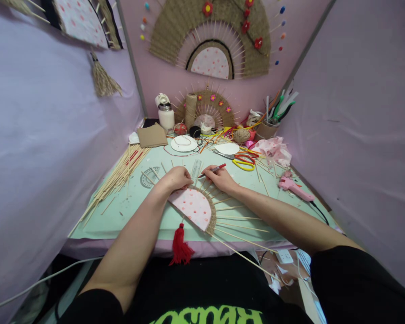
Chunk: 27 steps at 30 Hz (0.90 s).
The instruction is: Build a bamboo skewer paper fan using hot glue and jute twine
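Note:
A half-round fan (193,204) of white cloth with pink dots and a twine border lies near the front of the table, thin sticks fanning out from its curved edge. From its straight side a red tassel (181,245) hangs over the table's edge. My left hand (179,178) is closed at the fan's top, its fingertips by the foot of a clear ruler (196,167); what they pinch is hidden. My right hand (219,178) grips a red pen (219,168), its tip beside the ruler. Left of my left hand lies a clear protractor (150,177).
Bundled wooden sticks (118,175) cover the left side. Scissors (245,161), white discs (184,143), yarn and a cardboard piece (152,135) sit further back. At right lies a pink glue gun (295,186) with its cord. A white bottle (166,118) and a tool-filled can (267,129) stand behind.

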Available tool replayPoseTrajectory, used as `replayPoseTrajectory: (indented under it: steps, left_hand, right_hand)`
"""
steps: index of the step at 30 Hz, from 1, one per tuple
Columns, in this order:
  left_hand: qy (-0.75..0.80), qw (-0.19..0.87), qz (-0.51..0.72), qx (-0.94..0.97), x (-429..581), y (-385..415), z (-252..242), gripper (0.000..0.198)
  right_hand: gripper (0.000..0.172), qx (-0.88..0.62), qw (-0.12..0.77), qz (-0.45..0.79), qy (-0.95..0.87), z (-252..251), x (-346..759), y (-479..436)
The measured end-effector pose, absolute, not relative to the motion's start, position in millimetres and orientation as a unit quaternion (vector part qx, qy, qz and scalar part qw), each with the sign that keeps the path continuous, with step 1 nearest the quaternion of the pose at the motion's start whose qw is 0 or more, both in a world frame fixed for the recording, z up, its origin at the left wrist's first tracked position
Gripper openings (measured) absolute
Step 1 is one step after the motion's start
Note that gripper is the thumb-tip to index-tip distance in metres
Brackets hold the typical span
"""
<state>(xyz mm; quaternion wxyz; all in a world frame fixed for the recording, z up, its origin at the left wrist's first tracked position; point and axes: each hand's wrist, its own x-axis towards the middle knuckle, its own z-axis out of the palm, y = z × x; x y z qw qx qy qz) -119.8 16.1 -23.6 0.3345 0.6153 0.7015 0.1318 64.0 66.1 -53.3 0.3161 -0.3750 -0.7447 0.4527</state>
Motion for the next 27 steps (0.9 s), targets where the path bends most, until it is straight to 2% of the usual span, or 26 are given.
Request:
replayPoseTrajectory:
  steps: [18, 27]
  left_hand:
    - [0.709, 0.351, 0.145, 0.595, -119.5, 15.4, -24.8, 0.02]
    - [0.7, 0.358, 0.232, 0.573, -133.3, 13.3, -22.2, 0.014]
  right_hand:
    - [0.021, -0.385, 0.309, 0.441, -0.749, -55.5, 64.0, 68.8]
    - [0.028, -0.331, 0.318, 0.415, -0.785, -34.0, 73.6, 57.0]
